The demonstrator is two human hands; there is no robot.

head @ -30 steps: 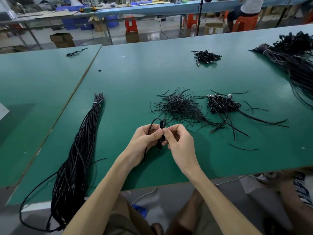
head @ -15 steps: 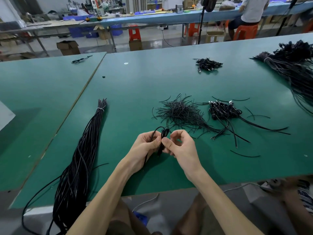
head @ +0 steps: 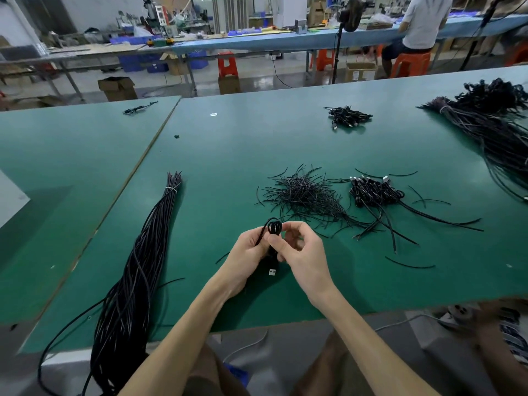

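Since half a second ago the cable's metal plug has dropped into view and now hangs just below our hands. Our left hand grips the small black cable coil, whose loops stick up above the thumb. Our right hand pinches the coil's middle with curled fingers. Just beyond the right hand lies a pile of short black ties, with finished coils to its right. A long cable bundle stretches along the green table, left of our left hand.

Workshop hall, rows of long benches

A green tabletop butts against a second tabletop on the left. Beyond them are a glossy grey floor, cardboard boxes, a red stool, orange stools and a cluttered blue workbench with a seated person.
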